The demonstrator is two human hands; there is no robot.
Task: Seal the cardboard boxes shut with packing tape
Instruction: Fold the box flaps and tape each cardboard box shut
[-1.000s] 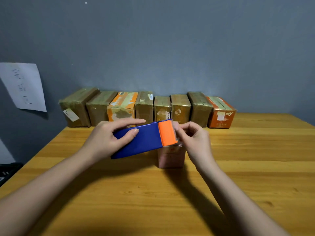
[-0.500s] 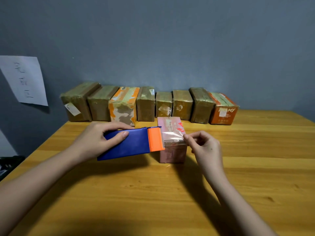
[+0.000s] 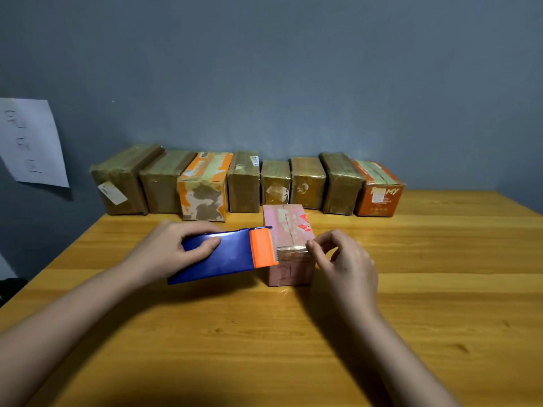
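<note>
Since a moment ago, both hands have dropped onto the pink box (image 3: 289,230). Left hand (image 3: 170,249) grips the blue and orange tape dispenser (image 3: 226,255), its orange end touching the box's left side. Right hand (image 3: 342,259) pinches the clear tape (image 3: 292,250) stretched across the box's near top edge. Behind the box, eight taped boxes (image 3: 244,183) line the wooden counter (image 3: 293,333) against the wall.

The room was dim and evenly lit. Soft shadows of both forearms fell on the wooden surface (image 3: 440,259), darkest along the near edge. A faint sheen showed on the clear tape (image 3: 292,251) and on the wood just in front of the pink box (image 3: 289,271). The wide lens bowed the surface's edges, and the sheet of paper (image 3: 29,142) at far left looked soft.
</note>
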